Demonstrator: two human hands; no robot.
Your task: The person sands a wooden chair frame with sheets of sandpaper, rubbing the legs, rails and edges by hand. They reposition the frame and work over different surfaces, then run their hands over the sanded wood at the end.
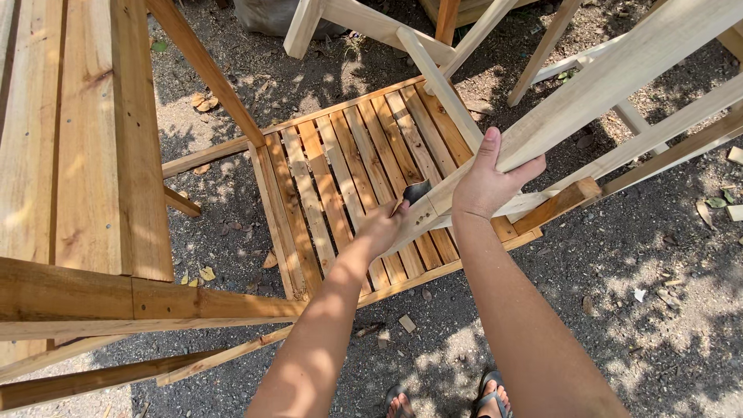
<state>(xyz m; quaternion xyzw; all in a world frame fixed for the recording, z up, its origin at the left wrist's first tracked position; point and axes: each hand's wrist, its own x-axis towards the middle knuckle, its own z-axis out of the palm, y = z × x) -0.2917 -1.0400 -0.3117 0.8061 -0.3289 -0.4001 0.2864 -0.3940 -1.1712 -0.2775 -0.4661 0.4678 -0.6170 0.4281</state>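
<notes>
Our right hand [489, 182] is wrapped around a pale wooden rail [619, 73] of the chair frame, thumb up along its edge, holding it tilted over the slatted wooden panel [340, 166] lying on the gravel ground [658, 310]. Our left hand [383, 226] is closed on a small dark scrap of sandpaper [416, 190], pressed right against the lower end of that same rail. A bigger wooden bench [77, 155] sits off to the left.

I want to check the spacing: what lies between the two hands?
In the head view, only the pale wooden rail spans between the left hand, holding dark sandpaper, and the right hand.
</notes>
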